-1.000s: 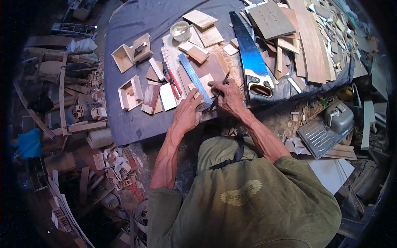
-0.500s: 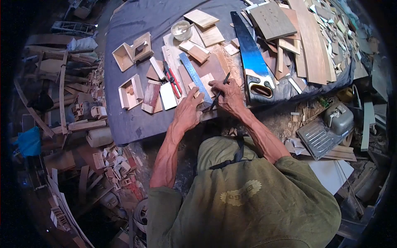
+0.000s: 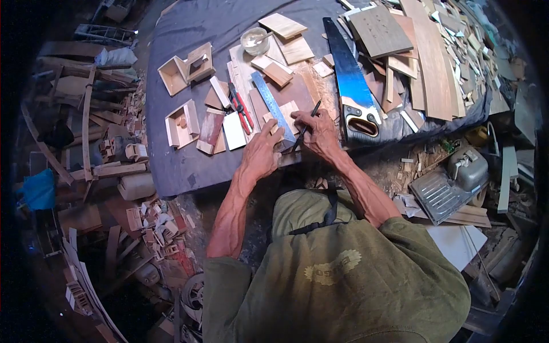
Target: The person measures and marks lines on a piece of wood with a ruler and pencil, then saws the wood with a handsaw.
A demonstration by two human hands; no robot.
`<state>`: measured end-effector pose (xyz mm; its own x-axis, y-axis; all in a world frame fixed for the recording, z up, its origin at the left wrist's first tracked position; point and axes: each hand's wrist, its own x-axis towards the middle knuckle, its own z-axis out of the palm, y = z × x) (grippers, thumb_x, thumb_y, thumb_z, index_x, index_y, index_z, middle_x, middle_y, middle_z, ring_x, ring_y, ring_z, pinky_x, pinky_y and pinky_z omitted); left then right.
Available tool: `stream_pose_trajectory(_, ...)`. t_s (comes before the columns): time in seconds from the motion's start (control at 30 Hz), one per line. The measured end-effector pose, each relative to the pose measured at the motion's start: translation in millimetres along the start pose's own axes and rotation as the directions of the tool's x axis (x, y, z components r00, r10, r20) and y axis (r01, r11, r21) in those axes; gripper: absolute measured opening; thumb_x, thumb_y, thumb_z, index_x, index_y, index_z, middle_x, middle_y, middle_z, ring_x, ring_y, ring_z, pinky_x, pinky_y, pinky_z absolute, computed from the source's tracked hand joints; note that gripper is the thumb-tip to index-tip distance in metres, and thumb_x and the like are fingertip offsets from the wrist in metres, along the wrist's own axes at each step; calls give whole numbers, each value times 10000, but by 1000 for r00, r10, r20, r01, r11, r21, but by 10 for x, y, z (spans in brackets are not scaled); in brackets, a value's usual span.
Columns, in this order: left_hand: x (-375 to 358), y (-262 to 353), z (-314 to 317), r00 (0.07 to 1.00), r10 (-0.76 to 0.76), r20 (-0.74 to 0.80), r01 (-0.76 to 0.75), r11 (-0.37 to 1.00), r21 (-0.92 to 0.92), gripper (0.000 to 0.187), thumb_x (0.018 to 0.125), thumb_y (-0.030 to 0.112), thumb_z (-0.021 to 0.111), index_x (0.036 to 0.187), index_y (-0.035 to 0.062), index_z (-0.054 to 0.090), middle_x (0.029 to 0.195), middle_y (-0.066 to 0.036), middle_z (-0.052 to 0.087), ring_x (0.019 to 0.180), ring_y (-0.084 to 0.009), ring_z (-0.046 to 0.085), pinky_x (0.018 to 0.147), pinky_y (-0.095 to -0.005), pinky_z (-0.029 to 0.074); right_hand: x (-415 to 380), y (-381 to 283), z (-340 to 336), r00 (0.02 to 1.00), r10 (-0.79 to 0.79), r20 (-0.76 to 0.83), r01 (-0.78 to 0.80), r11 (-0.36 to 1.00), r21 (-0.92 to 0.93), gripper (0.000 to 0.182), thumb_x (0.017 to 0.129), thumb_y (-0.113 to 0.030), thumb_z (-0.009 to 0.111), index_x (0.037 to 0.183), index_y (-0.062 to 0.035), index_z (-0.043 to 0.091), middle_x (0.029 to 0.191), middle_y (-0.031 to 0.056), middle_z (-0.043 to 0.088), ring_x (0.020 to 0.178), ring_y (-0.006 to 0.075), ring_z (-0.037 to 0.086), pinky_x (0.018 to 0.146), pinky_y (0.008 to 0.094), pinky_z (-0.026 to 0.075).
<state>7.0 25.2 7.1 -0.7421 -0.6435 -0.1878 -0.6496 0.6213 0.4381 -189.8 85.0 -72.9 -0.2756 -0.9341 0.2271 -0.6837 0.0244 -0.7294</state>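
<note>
My right hand (image 3: 320, 132) grips a slim black pen (image 3: 307, 126), which stands slanted with its lower end beside the ruler's near end. My left hand (image 3: 261, 153) reaches over the near end of the metal ruler (image 3: 267, 100) with fingers stretched and apart. Its fingertips rest at the ruler's left edge, and what lies beneath the palm is hidden. A small pale wood piece (image 3: 287, 108) lies right of the ruler, close to my right fingers. Left of the ruler are red-handled pliers (image 3: 241, 108) and a white block (image 3: 233, 131).
A handsaw (image 3: 351, 71) with a blue blade lies to the right, near stacked boards (image 3: 380, 31). Small wooden boxes (image 3: 182, 123) stand on the left of the cloth-covered table (image 3: 171, 171). A glass bowl (image 3: 255, 42) sits farther back. A metal sink (image 3: 440, 191) lies below right.
The view has shifted slightly, moving the tabletop things a little within it. Both hands keep nearly the same pose, and the pen is still in my right hand.
</note>
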Motion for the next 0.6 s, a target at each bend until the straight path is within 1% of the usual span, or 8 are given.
stream_pose_trajectory(0.07,4,-4,2,1000,1,3,-1,1000,10,686,725,-25,726,1379,74,544,1507,-141,412,1321,-390,494,1056,-445,475,-4,28,32,1000,17,-6,-17,1000,7,114,851,-63,659,933,-114,719,1156,-49,732,1009,287,568,878,394,499)
stream_pose_trajectory(0.27,7,-4,-27,1000,3,21,-4,1000,28,683,739,-5,741,1386,91,546,1504,-130,418,1323,-385,494,1060,-446,475,0,-4,10,1000,1,-13,-1,999,34,101,854,-64,662,929,-102,719,1146,-44,736,1014,291,566,879,395,499)
stream_pose_trajectory(0.37,16,-16,-25,1000,10,19,-10,1000,19,684,741,-3,741,1389,99,547,1504,-127,417,1322,-385,496,1061,-446,476,-5,-8,-24,1000,-10,9,9,1000,8,110,851,-66,659,935,-104,720,1160,-50,731,1017,297,565,876,398,501)
stream_pose_trajectory(0.47,22,-17,-35,1000,4,24,-5,1000,16,684,742,-7,735,1390,100,545,1504,-130,413,1309,-387,507,1055,-447,482,-2,5,10,1000,22,10,-23,999,35,131,835,-59,649,937,-106,716,1187,-57,721,1016,303,565,875,401,502)
stream_pose_trajectory(0.6,34,45,-50,999,-11,33,10,1000,28,680,742,-12,729,1388,87,541,1492,-144,412,1275,-396,533,1029,-453,496,3,-22,-30,1000,5,12,-6,999,42,153,813,-49,641,938,-103,711,1202,-61,718,1010,308,563,875,400,501)
